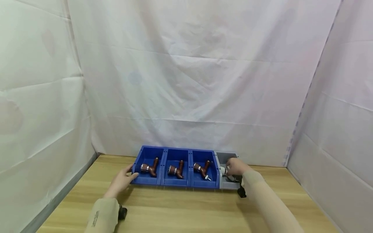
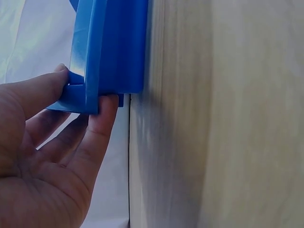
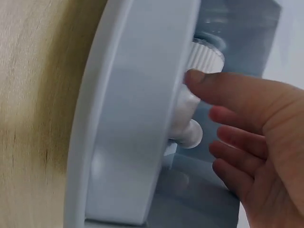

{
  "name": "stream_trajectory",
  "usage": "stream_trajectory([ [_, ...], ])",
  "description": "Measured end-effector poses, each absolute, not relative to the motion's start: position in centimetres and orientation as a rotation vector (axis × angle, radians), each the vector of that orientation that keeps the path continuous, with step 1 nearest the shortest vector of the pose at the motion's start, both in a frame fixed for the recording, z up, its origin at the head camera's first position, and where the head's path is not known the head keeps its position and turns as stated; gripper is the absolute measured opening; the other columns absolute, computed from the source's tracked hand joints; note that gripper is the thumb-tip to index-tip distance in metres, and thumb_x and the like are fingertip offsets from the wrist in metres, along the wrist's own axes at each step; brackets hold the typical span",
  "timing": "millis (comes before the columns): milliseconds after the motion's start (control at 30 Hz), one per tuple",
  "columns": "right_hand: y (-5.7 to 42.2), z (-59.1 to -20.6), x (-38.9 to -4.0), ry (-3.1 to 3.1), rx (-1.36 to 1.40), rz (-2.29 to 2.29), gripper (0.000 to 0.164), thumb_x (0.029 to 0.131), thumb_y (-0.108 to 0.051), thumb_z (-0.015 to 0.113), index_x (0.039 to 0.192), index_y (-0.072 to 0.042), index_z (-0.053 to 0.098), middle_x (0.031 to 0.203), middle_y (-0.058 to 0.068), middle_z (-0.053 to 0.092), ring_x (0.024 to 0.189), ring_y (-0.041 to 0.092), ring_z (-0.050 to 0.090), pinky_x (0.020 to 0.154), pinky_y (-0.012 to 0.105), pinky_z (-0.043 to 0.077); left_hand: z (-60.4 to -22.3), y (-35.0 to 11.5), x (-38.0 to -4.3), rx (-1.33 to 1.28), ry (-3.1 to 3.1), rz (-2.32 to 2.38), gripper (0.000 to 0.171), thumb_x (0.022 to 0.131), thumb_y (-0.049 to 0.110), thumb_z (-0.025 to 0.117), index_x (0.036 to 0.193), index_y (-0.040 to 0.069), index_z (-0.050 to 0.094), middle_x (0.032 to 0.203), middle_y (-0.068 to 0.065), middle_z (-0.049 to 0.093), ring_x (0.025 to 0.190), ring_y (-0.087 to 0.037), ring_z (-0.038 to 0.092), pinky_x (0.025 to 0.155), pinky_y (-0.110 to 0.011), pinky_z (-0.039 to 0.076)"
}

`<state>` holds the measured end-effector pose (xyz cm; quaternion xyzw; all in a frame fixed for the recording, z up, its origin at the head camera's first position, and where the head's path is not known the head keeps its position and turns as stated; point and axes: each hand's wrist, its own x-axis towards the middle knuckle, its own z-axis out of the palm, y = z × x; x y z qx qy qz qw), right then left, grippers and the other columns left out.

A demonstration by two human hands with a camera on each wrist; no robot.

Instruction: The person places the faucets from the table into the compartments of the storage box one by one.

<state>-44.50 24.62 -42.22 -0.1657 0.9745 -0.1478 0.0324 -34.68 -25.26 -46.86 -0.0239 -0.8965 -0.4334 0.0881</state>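
Note:
Thumb and fingers of my left hand (image 1: 120, 182) pinch the left edge of the leftmost blue bin (image 2: 88, 57). My right hand (image 3: 266, 128) reaches into the grey bin (image 3: 128, 118) at the right end of the row. There a white fitting (image 3: 205, 59) with a ribbed cap lies partly hidden behind the bin's front wall. The right thumb extends right at the fitting, while the other fingers are loosely bent beside it, apart from it in the right wrist view. A brown branched fitting (image 1: 152, 172) with a ribbed, silver-rimmed knob lies in the leftmost bin.
The middle blue bin holds a similar brown fitting (image 1: 181, 165). Another brown fitting (image 1: 197, 167), with a silver nozzle, lies in the third blue bin. The joined bins stand on a wooden table (image 1: 180, 207), close to a white cloth backdrop (image 1: 186, 97); cloth also hangs at both sides.

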Motion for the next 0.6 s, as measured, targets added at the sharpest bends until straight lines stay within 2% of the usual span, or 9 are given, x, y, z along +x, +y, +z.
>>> stream_trajectory([
  [100, 24.9, -42.0, -44.4, 3.022, -0.567, -0.514, 0.045, 0.078, -0.010, 0.077, 0.116, 0.009, 0.065, 0.122, 0.027, 0.058, 0.110, 0.043, 0.057, 0.087, 0.053, 0.049, -46.8, -25.5, -35.2, -0.087, -2.670, -1.286, 0.060, 0.097, 0.019, 0.060, 0.145, -0.008, 0.036, 0.134, -0.035, 0.048, 0.108, -0.044, 0.059, 0.083, -0.050, 0.050],
  [167, 25.1, -42.0, -44.3, 3.039, -0.600, -0.552, 0.045, 0.080, -0.011, 0.076, 0.118, 0.008, 0.064, 0.131, 0.030, 0.052, 0.118, 0.046, 0.051, 0.092, 0.055, 0.046, -46.9, -25.7, -35.5, -0.084, -2.672, -1.301, 0.060, 0.097, 0.019, 0.060, 0.145, -0.007, 0.036, 0.135, -0.034, 0.047, 0.113, -0.045, 0.055, 0.090, -0.052, 0.046],
  [300, 25.6, -42.0, -44.2, 3.073, -0.647, -0.642, 0.049, 0.083, -0.012, 0.074, 0.126, 0.006, 0.059, 0.143, 0.033, 0.039, 0.127, 0.051, 0.040, 0.099, 0.059, 0.038, -46.9, -26.2, -35.9, -0.063, -2.690, -1.351, 0.060, 0.097, 0.018, 0.059, 0.146, -0.006, 0.034, 0.138, -0.034, 0.044, 0.128, -0.049, 0.040, 0.101, -0.062, 0.033],
  [400, 26.1, -42.2, -44.0, 3.111, -0.663, -0.702, 0.054, 0.084, -0.014, 0.074, 0.131, 0.007, 0.055, 0.144, 0.033, 0.037, 0.128, 0.052, 0.037, 0.099, 0.061, 0.036, -46.9, -26.5, -36.2, -0.059, -2.712, -1.368, 0.061, 0.097, 0.019, 0.059, 0.146, -0.006, 0.034, 0.139, -0.034, 0.043, 0.132, -0.052, 0.032, 0.103, -0.065, 0.027],
  [500, 26.8, -42.5, -43.8, 3.137, -0.655, -0.751, 0.063, 0.084, -0.022, 0.075, 0.135, 0.007, 0.050, 0.144, 0.033, 0.036, 0.129, 0.052, 0.036, 0.099, 0.063, 0.034, -46.8, -26.8, -36.5, -0.061, -2.727, -1.374, 0.062, 0.097, 0.021, 0.059, 0.147, -0.006, 0.033, 0.140, -0.034, 0.042, 0.131, -0.053, 0.032, 0.103, -0.065, 0.028],
  [600, 27.5, -42.8, -43.7, 3.145, -0.651, -0.781, 0.077, 0.083, -0.035, 0.076, 0.138, 0.008, 0.045, 0.144, 0.034, 0.036, 0.129, 0.052, 0.036, 0.099, 0.064, 0.035, -46.6, -27.2, -36.6, -0.069, -2.743, -1.350, 0.064, 0.097, 0.023, 0.060, 0.147, -0.006, 0.033, 0.140, -0.033, 0.042, 0.127, -0.051, 0.039, 0.099, -0.064, 0.033],
])
